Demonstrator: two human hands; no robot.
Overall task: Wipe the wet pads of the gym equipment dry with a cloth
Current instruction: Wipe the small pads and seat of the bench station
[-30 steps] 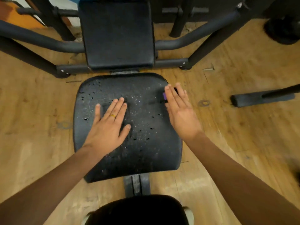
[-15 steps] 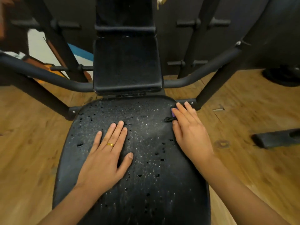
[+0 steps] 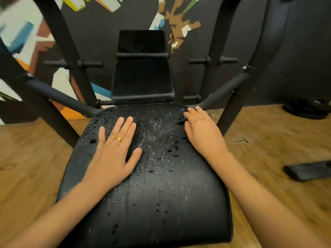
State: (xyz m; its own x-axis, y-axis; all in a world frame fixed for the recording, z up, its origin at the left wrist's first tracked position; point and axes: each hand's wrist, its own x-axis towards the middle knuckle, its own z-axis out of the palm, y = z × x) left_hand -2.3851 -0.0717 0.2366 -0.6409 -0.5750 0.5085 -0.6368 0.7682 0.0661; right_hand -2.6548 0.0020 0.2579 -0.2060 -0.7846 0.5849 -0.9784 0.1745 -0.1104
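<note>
Wooden floor surrounds a wet black seat pad. Left hand lies flat on its left half, fingers straight, likely bracing. Right hand covers a purple scrap at its far right corner, perhaps the cloth; grip unclear.

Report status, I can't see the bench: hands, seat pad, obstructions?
Left hand flat on seat pad. Right hand at its far right edge, over a small purple thing. Pad beaded with droplets. Nothing blocking it.
</note>
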